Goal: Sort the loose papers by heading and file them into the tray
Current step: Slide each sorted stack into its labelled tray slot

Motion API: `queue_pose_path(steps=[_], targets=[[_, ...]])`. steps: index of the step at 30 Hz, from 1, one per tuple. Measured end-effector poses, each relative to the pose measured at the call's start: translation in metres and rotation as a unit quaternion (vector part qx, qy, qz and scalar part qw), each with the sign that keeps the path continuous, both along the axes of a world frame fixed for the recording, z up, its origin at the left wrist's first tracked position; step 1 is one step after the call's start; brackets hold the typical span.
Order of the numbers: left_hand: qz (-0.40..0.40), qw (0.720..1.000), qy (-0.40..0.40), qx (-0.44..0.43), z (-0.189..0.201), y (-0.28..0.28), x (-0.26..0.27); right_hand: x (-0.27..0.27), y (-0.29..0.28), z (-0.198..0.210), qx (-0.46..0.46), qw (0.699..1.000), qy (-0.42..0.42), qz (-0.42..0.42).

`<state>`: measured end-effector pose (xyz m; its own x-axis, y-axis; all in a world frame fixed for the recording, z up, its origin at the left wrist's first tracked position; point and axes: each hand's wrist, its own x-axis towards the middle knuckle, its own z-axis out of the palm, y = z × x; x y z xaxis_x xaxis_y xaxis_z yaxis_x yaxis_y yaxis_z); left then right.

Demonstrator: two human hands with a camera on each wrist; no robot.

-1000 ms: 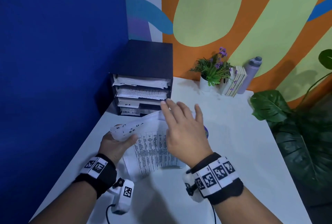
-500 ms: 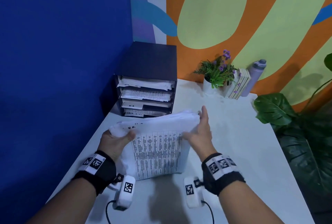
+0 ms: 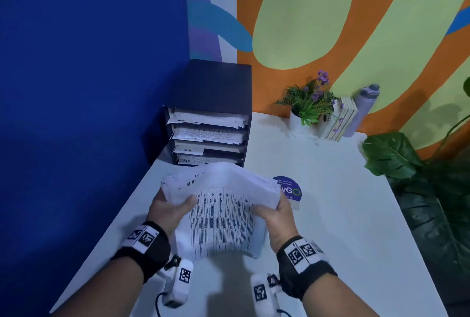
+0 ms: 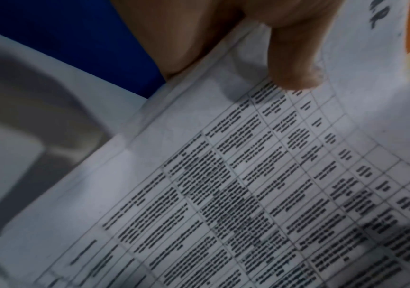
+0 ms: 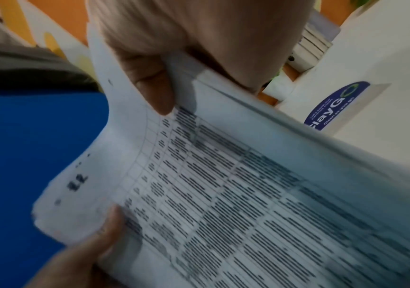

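Note:
A stack of white papers [image 3: 223,212] printed with a table, headed "H.R" in handwriting, is held above the white table. My left hand [image 3: 173,207] grips its left edge, thumb on top; the thumb also presses the printed sheet [image 4: 248,175] in the left wrist view. My right hand [image 3: 274,212] grips the right edge, thumb over the papers [image 5: 223,185] and fingers beneath. The dark multi-shelf paper tray [image 3: 211,88] stands behind, in the corner. Its slots hold filed papers, and one bears an "H.R" label [image 3: 188,150].
A round blue sticker [image 3: 292,191] lies on the table [image 3: 330,215] just right of the papers. At the back stand a small potted plant [image 3: 309,103], a few books [image 3: 340,121] and a grey bottle [image 3: 362,108]. Large green leaves [image 3: 389,154] overhang the right edge.
My right hand came off the top of the papers and took hold of their right edge. Both hands lifted the stack together off the table.

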<state>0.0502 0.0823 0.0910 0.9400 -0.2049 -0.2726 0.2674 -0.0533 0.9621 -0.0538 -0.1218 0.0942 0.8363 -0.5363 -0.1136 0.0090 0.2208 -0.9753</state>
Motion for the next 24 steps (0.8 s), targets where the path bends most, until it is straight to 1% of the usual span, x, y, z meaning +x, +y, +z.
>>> queue_pose_path(steps=[3,6,8,11,14,16,18,22,24], targets=[[0.002,1.000,-0.017,0.015,0.006,-0.002,0.005,0.005,-0.007,0.005,0.027,1.000,-0.012,0.006],[-0.026,0.999,0.004,0.042,0.002,-0.001,0.004,0.005,-0.009,-0.003,0.021,0.999,0.030,0.019],[-0.028,0.998,0.029,0.052,0.002,0.000,-0.001,0.003,-0.008,-0.008,0.019,0.998,0.054,0.030],[-0.006,0.999,0.028,0.042,0.004,0.002,0.001,0.002,-0.011,-0.009,0.023,0.997,0.054,0.056],[-0.006,1.000,0.018,0.010,-0.003,0.008,0.012,0.004,-0.011,-0.008,0.008,0.993,0.054,0.100],[-0.020,0.999,0.029,0.001,-0.007,0.013,0.016,0.011,-0.009,-0.014,-0.007,0.994,0.073,0.082],[-0.047,0.997,0.063,0.002,-0.016,0.019,0.015,0.021,-0.007,-0.022,-0.008,0.994,0.101,0.049],[-0.119,0.984,0.120,0.049,-0.040,0.039,0.008,0.041,-0.009,-0.025,0.031,0.987,0.158,0.016],[-0.124,0.981,0.140,0.055,-0.045,0.047,0.004,0.050,-0.011,-0.024,0.046,0.982,0.182,0.010]])
